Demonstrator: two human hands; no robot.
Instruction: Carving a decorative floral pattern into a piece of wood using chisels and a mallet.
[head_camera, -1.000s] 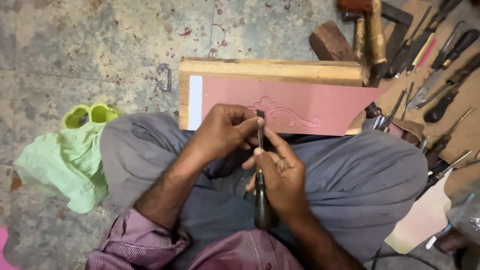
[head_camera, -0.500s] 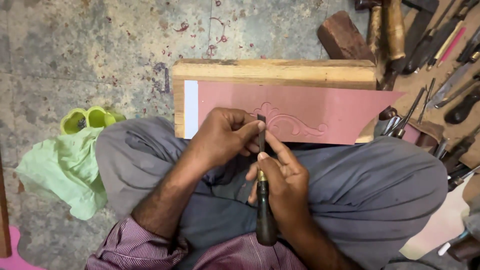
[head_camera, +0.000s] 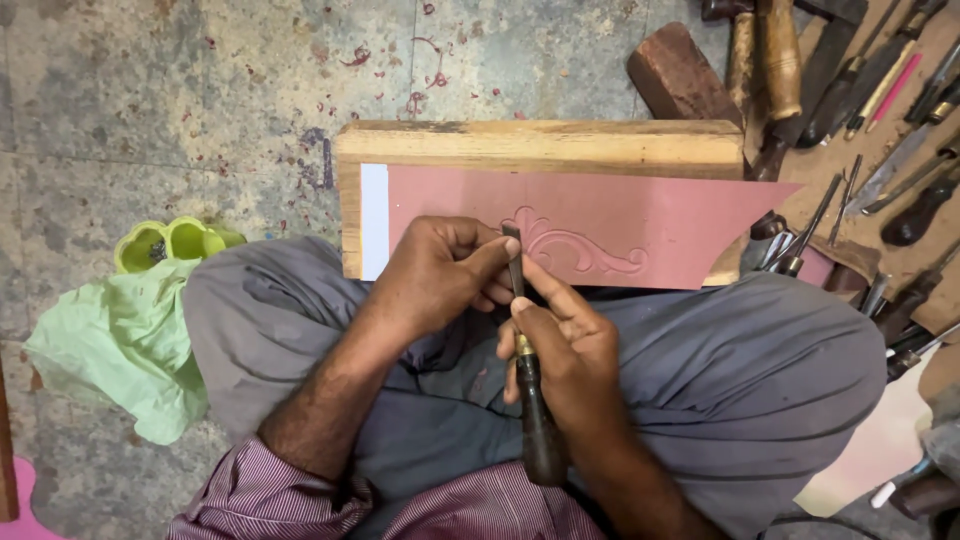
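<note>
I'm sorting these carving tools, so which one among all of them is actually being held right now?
The dark-handled chisel with the brass collar, gripped by the right hand and steadied by the left hand. The other tools lie loose at the right.

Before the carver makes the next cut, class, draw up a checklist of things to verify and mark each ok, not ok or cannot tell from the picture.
1. Right hand grips the chisel by its dark handle: ok.
2. Left hand pinches the blade near the tip to guide it: ok.
3. Tip sits on the scroll carved in the pink panel: ok.
4. Panel lies flat on the wooden block: ok.
5. Panel clamped or fixed: cannot tell.
6. Fingers out of the blade's path: cannot tell.
</note>
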